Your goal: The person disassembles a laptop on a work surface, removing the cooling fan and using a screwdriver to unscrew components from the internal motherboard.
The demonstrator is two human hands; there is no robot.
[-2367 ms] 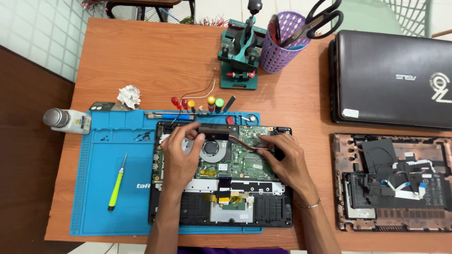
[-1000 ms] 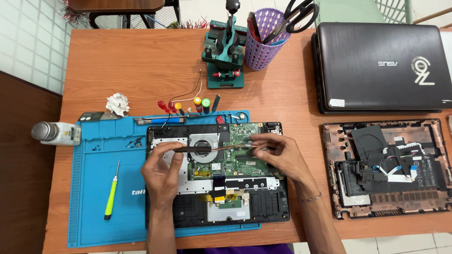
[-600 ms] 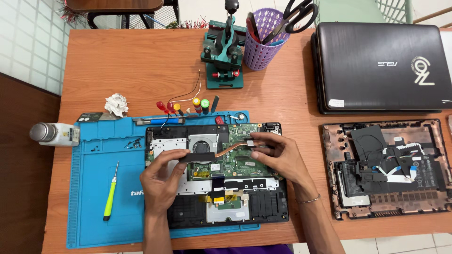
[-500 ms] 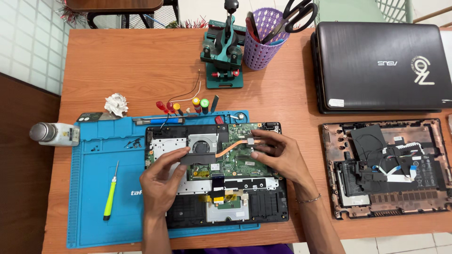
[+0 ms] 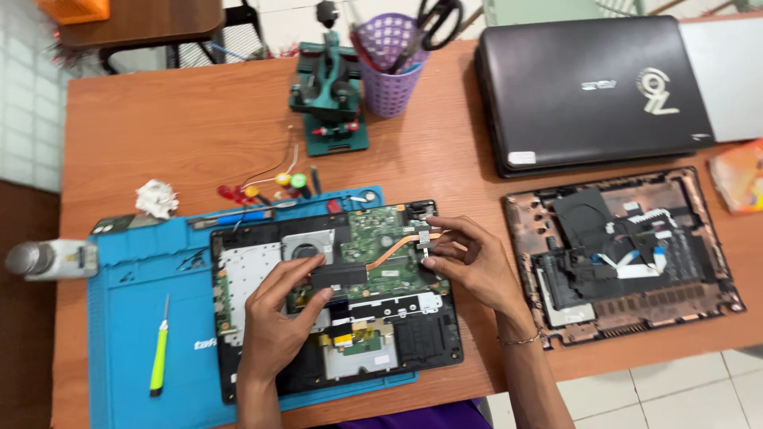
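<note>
Heatsink (image 5: 373, 258) gripped at both ends by left hand (image 5: 278, 326) and right hand (image 5: 465, 258), above opened laptop (image 5: 238, 278).

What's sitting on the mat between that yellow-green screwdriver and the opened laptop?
Nothing: in the head view, only bare blue mat separates the yellow-green screwdriver from the opened laptop, which the left hand and right hand work on.

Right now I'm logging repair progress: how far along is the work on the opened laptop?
Done: the opened laptop lies with its board bare on the blue mat. In hand: the left hand grips the black fin end and the right hand the plate end of the copper heat pipe, over the board. Left: the fan and green board sit in place.
</note>
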